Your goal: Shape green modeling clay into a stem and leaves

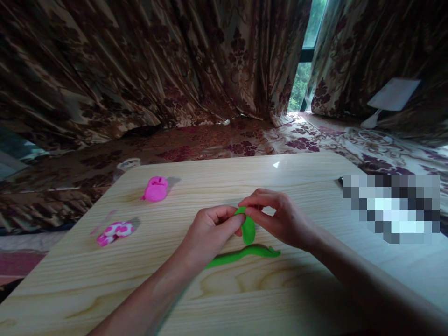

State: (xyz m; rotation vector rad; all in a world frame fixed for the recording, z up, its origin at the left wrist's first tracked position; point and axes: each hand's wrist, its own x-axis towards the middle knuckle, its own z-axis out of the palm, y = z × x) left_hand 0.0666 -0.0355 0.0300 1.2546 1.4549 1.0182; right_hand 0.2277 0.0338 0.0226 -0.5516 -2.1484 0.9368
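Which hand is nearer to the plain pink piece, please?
Left. The left hand is to the right of the plain pink piece; the right hand is farther right.

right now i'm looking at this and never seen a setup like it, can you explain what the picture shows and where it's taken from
There's no machine here: a person is working with two bare hands. The single picture comes from a camera worn on that person's head, looking forward and down.

The left hand and right hand pinch the upper end of a soft-looking green piece. On the pale wooden table below it lies a long green strip. Off to the left sit a pink piece and a pink-and-white piece. Something at the right is pixelated, so I can't identify it.
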